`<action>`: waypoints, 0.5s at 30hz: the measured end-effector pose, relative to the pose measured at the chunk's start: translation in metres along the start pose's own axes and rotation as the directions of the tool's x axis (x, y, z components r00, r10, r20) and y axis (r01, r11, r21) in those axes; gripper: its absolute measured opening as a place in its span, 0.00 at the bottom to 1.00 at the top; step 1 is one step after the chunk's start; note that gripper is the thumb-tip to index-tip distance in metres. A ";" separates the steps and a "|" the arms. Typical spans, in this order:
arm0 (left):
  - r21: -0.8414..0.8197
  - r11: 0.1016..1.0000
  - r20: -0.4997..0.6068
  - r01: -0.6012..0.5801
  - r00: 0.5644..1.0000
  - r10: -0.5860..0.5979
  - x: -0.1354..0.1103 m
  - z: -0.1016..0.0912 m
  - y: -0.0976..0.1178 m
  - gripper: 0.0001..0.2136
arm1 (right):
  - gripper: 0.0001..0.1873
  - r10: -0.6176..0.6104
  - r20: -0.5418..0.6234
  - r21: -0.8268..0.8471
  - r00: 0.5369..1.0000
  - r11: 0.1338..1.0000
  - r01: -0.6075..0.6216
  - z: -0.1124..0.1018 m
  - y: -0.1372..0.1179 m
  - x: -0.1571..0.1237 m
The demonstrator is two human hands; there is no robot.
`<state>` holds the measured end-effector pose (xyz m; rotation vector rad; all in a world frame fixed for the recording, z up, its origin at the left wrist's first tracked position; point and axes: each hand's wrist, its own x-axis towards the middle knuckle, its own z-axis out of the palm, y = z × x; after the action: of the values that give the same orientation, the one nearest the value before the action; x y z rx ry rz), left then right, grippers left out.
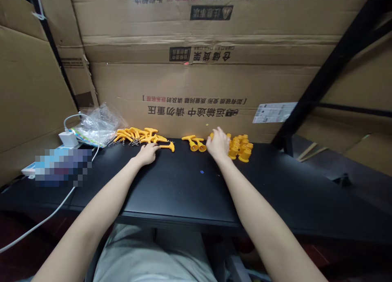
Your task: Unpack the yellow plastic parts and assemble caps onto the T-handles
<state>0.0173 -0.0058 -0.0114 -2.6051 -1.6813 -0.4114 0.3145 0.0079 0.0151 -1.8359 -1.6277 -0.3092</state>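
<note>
Both grips unclear: your left hand (pixel 147 153) at eleven-o'clock corkscrews (pixel 149 139), right hand (pixel 218 144) at one-o'clock cups (pixel 245 154), likely mid-pickup; next, pinch precisely.

The person's left arm (pixel 94 212) slants from 7 o'clock toward 1, its left hand (pixel 147 153) palm-down; the right arm (pixel 260 202) slants from 5 toward 11, its right hand (pixel 218 144) back-up, grip hidden.

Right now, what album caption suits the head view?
Left hand at yellow T-handles, right hand at yellow cups, over a black tabletop.
</note>
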 end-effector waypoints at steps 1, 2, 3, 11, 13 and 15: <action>0.013 1.000 0.023 0.017 1.000 -0.017 0.000 -0.001 0.000 0.23 | 0.23 0.047 -0.021 -0.063 0.999 0.997 -0.048 -0.007 0.004 0.002; 0.024 0.999 0.035 0.027 0.999 -0.027 0.000 -0.001 0.001 0.22 | 0.24 0.100 -0.023 -0.121 0.995 0.987 -0.102 -0.014 0.009 0.004; 0.034 0.999 0.037 0.036 0.999 -0.037 0.000 -0.002 0.001 0.22 | 0.24 0.157 -0.009 -0.173 0.988 0.973 -0.156 -0.018 0.015 0.007; 0.079 0.980 -0.005 0.184 0.983 -0.184 -0.004 -0.009 -0.001 0.26 | 0.21 0.409 0.293 -0.379 0.864 0.880 -0.287 -0.018 0.043 0.023; 0.068 0.979 0.012 0.191 0.981 -0.192 -0.004 -0.010 -0.003 0.24 | 0.20 0.337 0.376 -0.341 0.863 0.916 -0.209 -0.018 0.039 0.024; 0.064 0.981 -0.002 0.183 0.983 -0.183 -0.004 -0.010 -0.005 0.21 | 0.17 0.210 0.456 -0.265 0.865 0.960 -0.093 -0.018 0.028 0.022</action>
<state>0.0093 -0.0086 -0.0030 -2.4177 -1.9104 -0.3501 0.3498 0.0142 0.0325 -2.3508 -1.8106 0.0390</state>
